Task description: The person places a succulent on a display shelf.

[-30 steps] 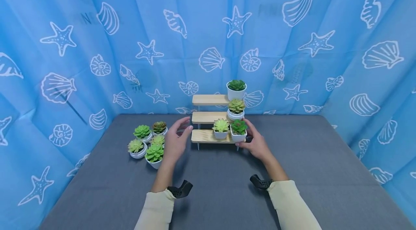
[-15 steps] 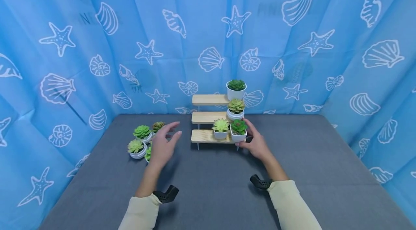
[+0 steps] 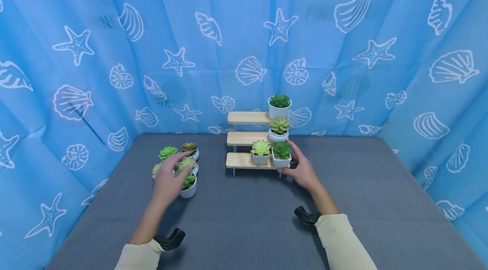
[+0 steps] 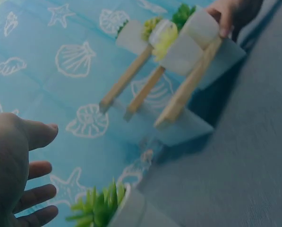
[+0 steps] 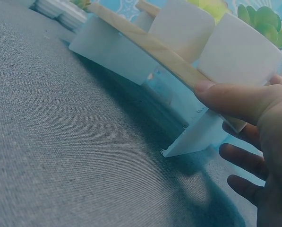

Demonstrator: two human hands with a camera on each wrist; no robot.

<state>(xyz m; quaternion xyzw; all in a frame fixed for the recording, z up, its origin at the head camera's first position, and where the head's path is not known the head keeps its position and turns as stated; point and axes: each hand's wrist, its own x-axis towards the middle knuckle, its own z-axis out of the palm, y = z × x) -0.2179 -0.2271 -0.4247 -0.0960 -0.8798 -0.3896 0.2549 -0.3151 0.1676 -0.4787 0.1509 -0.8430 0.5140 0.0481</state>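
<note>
My left hand (image 3: 169, 180) hovers over a cluster of potted succulents at the left, holding nothing, fingers spread and loosely bent. Under and beside it are a bright green succulent in a white pot (image 3: 188, 189) and a paler one (image 3: 188, 165). My right hand (image 3: 302, 171) grips the right end of the lowest step of a three-tier wooden display stand (image 3: 239, 160), its thumb on the front edge. Next to its index finger sits a dark green succulent in a square white pot (image 3: 281, 157). A pale succulent (image 3: 261, 151) stands left of that pot.
On the middle step stands a yellowish-green succulent (image 3: 279, 128), and on the top step a dark green one (image 3: 280, 107). A brownish succulent (image 3: 189, 149) and another green one (image 3: 167, 152) are behind my left hand. A blue shell-print curtain (image 3: 228, 49) borders the grey table (image 3: 244, 223).
My left hand has moved left and down from beside the stand to over the cluster of pots. My right hand and the pots on the stand keep their places.
</note>
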